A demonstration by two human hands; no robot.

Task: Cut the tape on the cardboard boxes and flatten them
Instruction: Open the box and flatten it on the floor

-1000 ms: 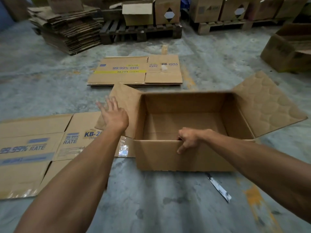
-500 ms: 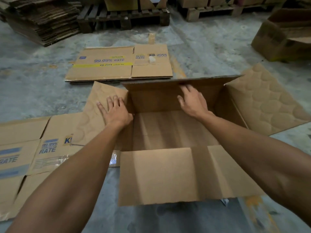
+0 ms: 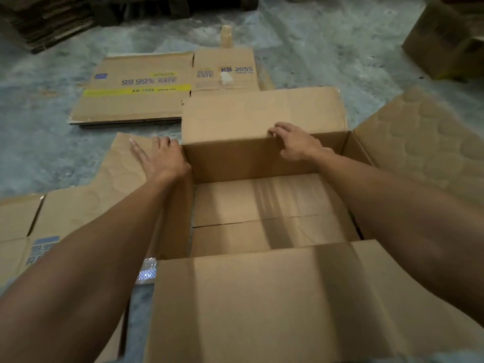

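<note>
An open cardboard box (image 3: 262,158) stands on the concrete floor in front of me, all its top flaps spread outward. My right hand (image 3: 296,142) curls over the top edge of the far wall, where the far flap (image 3: 262,113) folds away. My left hand (image 3: 162,159) lies flat, fingers apart, on the left flap (image 3: 123,169) beside the box's far left corner. The near flap (image 3: 275,305) hangs toward me. Inside, the bottom flaps (image 3: 262,213) meet at a closed seam.
A flattened printed box (image 3: 136,100) lies just beyond the open one, and another flattened box (image 3: 31,226) lies at my left. A stack of flattened cardboard (image 3: 44,19) and a pallet sit far back left. An upright box (image 3: 445,40) stands far right.
My right hand left the near wall, reached across, and now grips the far wall's edge; near and far flaps have folded outward. My view has moved closer over the box.
</note>
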